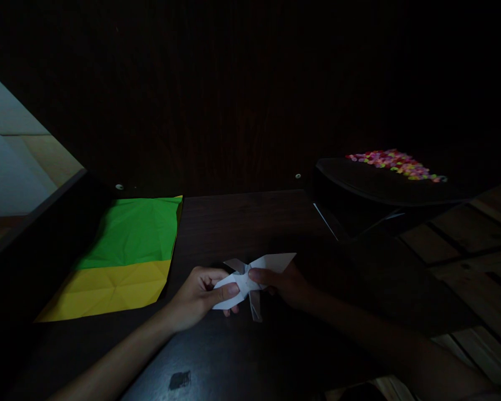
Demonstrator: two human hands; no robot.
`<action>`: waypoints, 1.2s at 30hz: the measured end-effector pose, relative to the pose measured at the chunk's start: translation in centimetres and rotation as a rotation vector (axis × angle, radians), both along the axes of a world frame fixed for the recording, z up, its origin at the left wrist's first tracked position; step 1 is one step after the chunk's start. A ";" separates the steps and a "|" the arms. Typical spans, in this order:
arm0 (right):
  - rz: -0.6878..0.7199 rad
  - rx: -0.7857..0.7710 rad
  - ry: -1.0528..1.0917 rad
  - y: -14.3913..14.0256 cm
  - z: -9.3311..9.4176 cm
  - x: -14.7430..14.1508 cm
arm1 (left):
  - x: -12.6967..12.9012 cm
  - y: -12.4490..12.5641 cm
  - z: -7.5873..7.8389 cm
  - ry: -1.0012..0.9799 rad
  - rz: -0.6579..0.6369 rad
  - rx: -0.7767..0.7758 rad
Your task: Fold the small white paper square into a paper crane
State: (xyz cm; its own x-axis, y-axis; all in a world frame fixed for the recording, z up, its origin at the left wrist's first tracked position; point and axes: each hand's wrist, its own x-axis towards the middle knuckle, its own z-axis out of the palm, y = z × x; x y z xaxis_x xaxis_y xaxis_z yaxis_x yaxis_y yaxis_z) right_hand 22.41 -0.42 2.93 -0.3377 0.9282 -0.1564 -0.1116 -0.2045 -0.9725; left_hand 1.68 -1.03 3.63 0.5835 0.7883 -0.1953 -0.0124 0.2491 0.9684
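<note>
1. We hold one white folded paper model with several pointed flaps [250, 278] just above the dark wooden counter [234, 223], near its front edge and between our two hands.
2. Our left hand [200, 295] pinches the model's lower left flap, thumb on top and fingers curled beneath.
3. Our right hand [286, 284] sits in deep shadow; its thumb presses on the middle of the model, pinching it, though we cannot make out the fingers underneath.
4. We judge the paper very light, thin and easily creased or torn. It should be taken at the thicker folded centre, or at a flap's base, with gentle fingertip pressure, not at the slender tips.
5. To our left lies one creased flat sheet of paper, green on its far part and yellow on its near part [121, 256], well apart from the model.
6. To our right, one dark tray-like surface [379, 189] carries a heap of small multicoloured pieces [396, 162], too many and too small to count.
</note>
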 end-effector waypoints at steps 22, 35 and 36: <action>-0.047 -0.017 0.028 0.4 -0.6 0.0 | 0.1 0.0 0.2 0.022 0.046 0.030; -0.015 -0.026 0.014 0.5 -0.4 0.1 | -0.2 0.1 0.4 0.036 0.012 0.018; -0.035 -0.026 0.025 0.4 -0.4 0.0 | -0.1 0.0 0.5 0.039 0.035 0.026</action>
